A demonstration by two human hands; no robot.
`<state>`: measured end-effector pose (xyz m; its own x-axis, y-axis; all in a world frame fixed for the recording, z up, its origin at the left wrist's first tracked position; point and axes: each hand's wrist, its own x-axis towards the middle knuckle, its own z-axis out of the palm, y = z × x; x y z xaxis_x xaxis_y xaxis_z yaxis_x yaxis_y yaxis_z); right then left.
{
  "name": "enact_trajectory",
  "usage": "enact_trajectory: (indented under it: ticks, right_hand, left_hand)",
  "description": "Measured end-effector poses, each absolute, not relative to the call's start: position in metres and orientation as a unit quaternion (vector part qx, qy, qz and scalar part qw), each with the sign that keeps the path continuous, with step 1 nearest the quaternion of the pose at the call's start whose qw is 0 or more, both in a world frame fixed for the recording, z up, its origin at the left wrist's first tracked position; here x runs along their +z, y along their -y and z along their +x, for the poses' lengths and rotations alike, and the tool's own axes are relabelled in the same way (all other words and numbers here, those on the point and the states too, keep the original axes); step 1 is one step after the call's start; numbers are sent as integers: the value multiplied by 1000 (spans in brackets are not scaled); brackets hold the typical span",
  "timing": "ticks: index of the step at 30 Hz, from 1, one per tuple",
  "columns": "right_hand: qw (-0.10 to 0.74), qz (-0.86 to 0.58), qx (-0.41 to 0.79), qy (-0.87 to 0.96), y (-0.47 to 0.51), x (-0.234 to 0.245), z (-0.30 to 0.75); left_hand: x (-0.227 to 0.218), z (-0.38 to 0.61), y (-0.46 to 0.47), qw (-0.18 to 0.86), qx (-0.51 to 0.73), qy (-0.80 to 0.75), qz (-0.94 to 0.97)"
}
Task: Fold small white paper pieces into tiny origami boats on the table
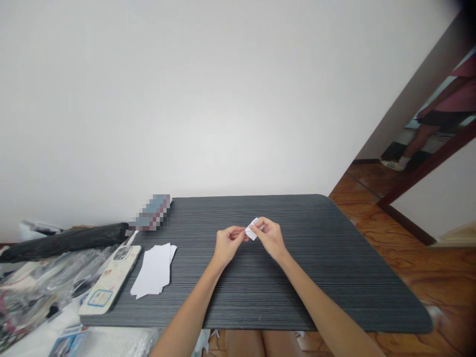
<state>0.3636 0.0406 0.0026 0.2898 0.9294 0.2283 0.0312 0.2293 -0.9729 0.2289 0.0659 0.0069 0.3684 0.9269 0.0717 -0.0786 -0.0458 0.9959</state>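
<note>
Left of the small paper piece (pixel 253 231) and nearer the person, a phone (pixel 110 280) overhangs the surface (pixel 316 277) edge. A loose stack of white sheets (pixel 153 270) lies just beside it, well clear of both forearms. Farther left of the piece sit a long black bundle (pixel 63 241) and a blurred box (pixel 151 213), while the widest stretch of dark ribbed surface lies to its right and ends at a rounded corner. The piece is white and tilted, held just above the surface, with the fingertips of the left hand (pixel 227 245) and right hand (pixel 271 238) both pinched closed on it.
</note>
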Motion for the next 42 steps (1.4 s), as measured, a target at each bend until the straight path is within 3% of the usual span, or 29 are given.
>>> enact_trajectory:
  ticks: [7, 25, 29, 32, 42]
  right_hand:
    - [618, -506, 356, 485, -40, 2, 364]
    - [605, -509, 386, 475, -42, 2, 365]
    - [629, -468, 450, 428, -42, 5, 364]
    - [596, -467, 513, 404, -42, 6, 365]
    - [566, -480, 520, 423, -45, 3, 376]
  left_hand:
    - [4, 230, -67, 638, 419, -358, 538]
    - [5, 232, -63, 616, 416, -350, 570]
    - [7, 234, -64, 620, 435, -368, 539]
    - [8, 233, -64, 621, 445, -370, 529]
    - [8, 234, -64, 634, 427, -372, 528]
